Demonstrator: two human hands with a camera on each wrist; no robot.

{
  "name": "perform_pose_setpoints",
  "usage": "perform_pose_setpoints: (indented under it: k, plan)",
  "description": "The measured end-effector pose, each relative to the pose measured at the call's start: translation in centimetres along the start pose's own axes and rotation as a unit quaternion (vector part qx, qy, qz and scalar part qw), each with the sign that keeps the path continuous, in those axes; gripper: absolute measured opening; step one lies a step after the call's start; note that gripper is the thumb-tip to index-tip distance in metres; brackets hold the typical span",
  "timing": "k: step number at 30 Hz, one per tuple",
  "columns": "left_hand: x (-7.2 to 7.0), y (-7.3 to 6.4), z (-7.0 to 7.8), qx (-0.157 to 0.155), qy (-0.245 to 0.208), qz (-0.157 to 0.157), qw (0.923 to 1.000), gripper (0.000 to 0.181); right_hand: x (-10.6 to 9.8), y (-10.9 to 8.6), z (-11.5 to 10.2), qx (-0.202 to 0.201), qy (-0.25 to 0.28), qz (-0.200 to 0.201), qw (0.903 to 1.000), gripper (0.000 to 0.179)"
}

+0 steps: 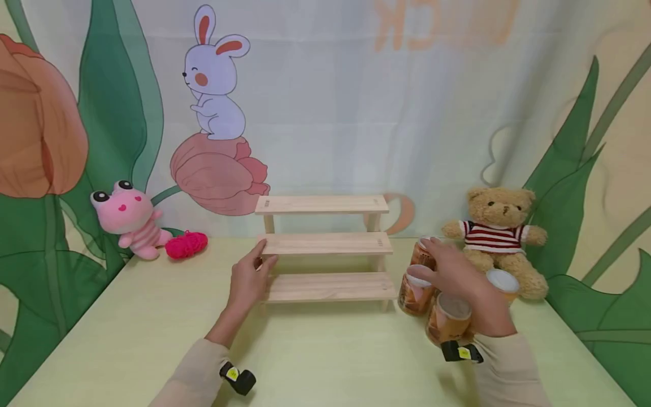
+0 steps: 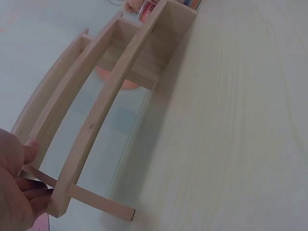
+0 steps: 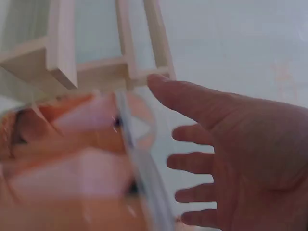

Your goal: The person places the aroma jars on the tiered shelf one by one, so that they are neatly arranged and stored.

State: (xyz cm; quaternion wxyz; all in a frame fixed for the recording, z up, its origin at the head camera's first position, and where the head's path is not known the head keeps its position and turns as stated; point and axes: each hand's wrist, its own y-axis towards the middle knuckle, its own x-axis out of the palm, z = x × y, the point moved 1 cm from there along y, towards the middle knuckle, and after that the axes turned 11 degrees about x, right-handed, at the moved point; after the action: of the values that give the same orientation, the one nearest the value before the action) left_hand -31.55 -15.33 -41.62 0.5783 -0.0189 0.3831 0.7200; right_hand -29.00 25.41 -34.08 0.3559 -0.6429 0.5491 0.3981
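A three-step wooden display shelf point(image 1: 328, 244) stands on the table. My left hand point(image 1: 248, 284) grips its left end; the left wrist view shows thumb and curled fingers around the side rail point(image 2: 42, 176). My right hand point(image 1: 460, 277) is over a group of orange printed cans to the right of the shelf. Its fingers are straight and spread in the right wrist view, with nothing between them. The front can point(image 1: 447, 325), a second can point(image 1: 414, 299) and a rear can point(image 1: 422, 257) stand upright with pale lids. Another can point(image 1: 503, 282) is partly hidden behind my right wrist.
A teddy bear point(image 1: 495, 237) in a striped shirt sits behind the cans. At the back left lean a pink frog plush point(image 1: 127, 215) and a ball of pink yarn point(image 1: 186, 246). A printed curtain point(image 1: 325, 113) hangs behind the pale table point(image 1: 325, 362).
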Motion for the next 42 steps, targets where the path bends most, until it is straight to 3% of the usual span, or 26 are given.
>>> perform_pose_setpoints:
  k: [4, 9, 13, 17, 24, 34, 42]
  plan:
    - [0.2, 0.0, 0.1, -0.014, -0.016, 0.012, 0.9997, 0.055, -1.2, -0.5, 2.0, -0.020, 0.001, -0.010, 0.9998, 0.082]
    - [0.3, 0.0, 0.2, -0.030, -0.033, 0.021, 0.9988, 0.057, -2.5, -1.4, 4.5, -0.009, 0.006, -0.008, 0.9999, 0.076]
    - [0.2, -0.1, 0.2, -0.037, -0.038, 0.024, 0.9983, 0.057, -3.2, -2.0, 6.1, -0.020, -0.001, 0.006, 0.9998, 0.067]
    - [0.1, -0.2, 0.2, -0.042, -0.041, 0.025, 0.9980, 0.057, -3.8, -2.4, 7.8, -0.015, -0.013, 0.025, 0.9995, 0.069]
    - [0.4, -0.1, 0.3, -0.041, -0.054, 0.028, 0.9973, 0.057, -4.8, -3.1, 10.3, 0.039, -0.018, 0.025, 0.9988, 0.074]
    - [0.7, -0.1, 0.2, -0.065, -0.123, 0.063, 0.9882, 0.057, -4.8, -3.9, 13.6, 0.034, 0.033, 0.014, 0.9988, 0.075]
    - [0.7, -0.2, 0.3, -0.072, -0.133, 0.066, 0.9863, 0.056, -3.7, -3.7, 15.6, 0.059, 0.074, -0.001, 0.9955, 0.079]
